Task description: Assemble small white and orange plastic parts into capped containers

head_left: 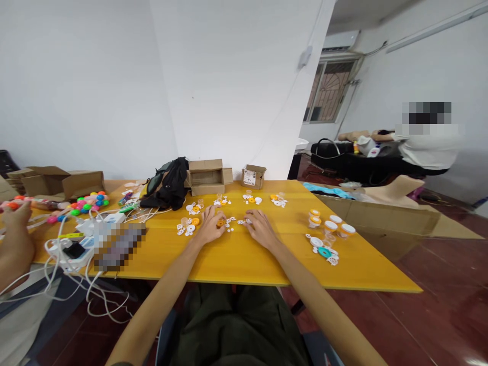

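Observation:
Both my hands rest on a yellow table (pixel 236 259) among small white and orange plastic parts. My left hand (pixel 209 226) has its fingers curled around a small orange round piece (pixel 220 222). My right hand (pixel 260 229) lies beside it, its fingertips pinched on a small white part (pixel 247 221). Loose white bits (pixel 230 223) lie between the two hands. More groups of white and orange parts (pixel 189 226) sit to the left and along the far side of the table (pixel 251 199).
Small orange-and-white cups (pixel 331 225) and a teal piece (pixel 325 252) sit at the right. Cardboard boxes (pixel 206 176), a black bag (pixel 170 184), cables and a power strip (pixel 76 249), coloured balls (pixel 89 201). Another person's hand (pixel 15 218) at far left; a seated person (pixel 429 145) at back right.

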Demonstrator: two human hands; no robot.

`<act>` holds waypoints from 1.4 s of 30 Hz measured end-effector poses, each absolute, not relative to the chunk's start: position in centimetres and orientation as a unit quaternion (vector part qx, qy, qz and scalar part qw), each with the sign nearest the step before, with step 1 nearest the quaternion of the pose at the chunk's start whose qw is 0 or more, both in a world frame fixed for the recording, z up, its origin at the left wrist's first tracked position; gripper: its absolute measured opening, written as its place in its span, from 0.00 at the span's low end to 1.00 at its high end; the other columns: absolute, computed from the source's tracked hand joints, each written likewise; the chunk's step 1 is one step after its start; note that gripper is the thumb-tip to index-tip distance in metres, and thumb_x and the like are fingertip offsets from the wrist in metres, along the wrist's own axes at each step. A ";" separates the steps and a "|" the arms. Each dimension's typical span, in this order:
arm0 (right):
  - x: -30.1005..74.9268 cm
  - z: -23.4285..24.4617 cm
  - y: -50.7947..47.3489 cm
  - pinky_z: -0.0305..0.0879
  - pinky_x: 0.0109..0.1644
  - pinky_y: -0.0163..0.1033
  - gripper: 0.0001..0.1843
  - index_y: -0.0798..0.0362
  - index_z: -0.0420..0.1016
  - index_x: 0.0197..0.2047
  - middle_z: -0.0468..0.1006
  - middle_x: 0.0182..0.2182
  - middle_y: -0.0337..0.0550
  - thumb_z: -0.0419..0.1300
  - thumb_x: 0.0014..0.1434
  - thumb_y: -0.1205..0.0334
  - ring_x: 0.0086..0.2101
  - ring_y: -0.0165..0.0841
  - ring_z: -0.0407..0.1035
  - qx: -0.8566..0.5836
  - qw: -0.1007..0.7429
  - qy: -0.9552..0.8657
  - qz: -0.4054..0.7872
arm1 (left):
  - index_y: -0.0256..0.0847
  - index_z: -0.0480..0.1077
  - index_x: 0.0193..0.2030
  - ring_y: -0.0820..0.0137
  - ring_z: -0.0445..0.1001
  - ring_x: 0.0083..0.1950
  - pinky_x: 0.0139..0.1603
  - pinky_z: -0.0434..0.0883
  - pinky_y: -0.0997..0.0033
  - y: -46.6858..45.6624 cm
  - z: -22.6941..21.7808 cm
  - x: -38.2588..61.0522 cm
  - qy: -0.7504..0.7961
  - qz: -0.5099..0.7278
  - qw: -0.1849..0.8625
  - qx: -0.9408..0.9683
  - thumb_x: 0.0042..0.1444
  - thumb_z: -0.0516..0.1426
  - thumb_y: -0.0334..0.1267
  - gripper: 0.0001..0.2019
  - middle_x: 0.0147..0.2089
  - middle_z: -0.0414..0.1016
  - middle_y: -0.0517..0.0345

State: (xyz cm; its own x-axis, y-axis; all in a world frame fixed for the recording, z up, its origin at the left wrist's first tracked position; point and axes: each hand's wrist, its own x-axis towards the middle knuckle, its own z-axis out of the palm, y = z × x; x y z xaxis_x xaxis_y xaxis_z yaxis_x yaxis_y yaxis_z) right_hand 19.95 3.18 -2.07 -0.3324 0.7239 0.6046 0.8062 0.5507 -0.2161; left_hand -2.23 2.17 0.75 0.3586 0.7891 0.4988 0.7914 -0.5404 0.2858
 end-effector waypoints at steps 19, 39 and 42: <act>18.5 -1.9 2.4 0.65 0.49 0.48 0.10 0.50 0.77 0.40 0.75 0.47 0.51 0.54 0.63 0.67 0.48 0.42 0.67 -0.412 0.338 -0.844 -0.062 | 0.45 0.78 0.32 0.53 0.56 0.66 0.64 0.58 0.42 2.2 1.1 -4.0 -0.449 -0.277 0.025 -0.849 0.54 0.57 0.28 0.09 0.63 0.65 0.53; 18.5 -1.7 2.2 0.65 0.49 0.49 0.10 0.50 0.76 0.41 0.75 0.47 0.50 0.55 0.62 0.68 0.48 0.42 0.67 -0.416 0.326 -0.846 -0.071 | 0.43 0.73 0.32 0.57 0.55 0.65 0.66 0.55 0.48 3.1 0.6 -4.7 -0.475 -0.277 -0.063 -0.833 0.56 0.59 0.31 0.04 0.63 0.63 0.55; 18.5 -1.7 2.1 0.65 0.50 0.49 0.09 0.50 0.76 0.41 0.75 0.47 0.51 0.55 0.62 0.68 0.48 0.42 0.68 -0.420 0.326 -0.844 -0.069 | 0.43 0.73 0.31 0.57 0.55 0.65 0.65 0.56 0.48 3.3 0.6 -4.8 -0.480 -0.279 -0.071 -0.828 0.55 0.59 0.32 0.04 0.62 0.64 0.55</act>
State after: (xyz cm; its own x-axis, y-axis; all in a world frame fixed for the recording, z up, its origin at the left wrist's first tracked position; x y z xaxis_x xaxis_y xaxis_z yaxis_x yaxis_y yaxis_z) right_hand 18.52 2.12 -1.67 -0.4344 0.6647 0.6079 0.7543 0.6373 -0.1577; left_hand -4.77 3.31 0.63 0.3824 0.8357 0.3943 0.7564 -0.5282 0.3859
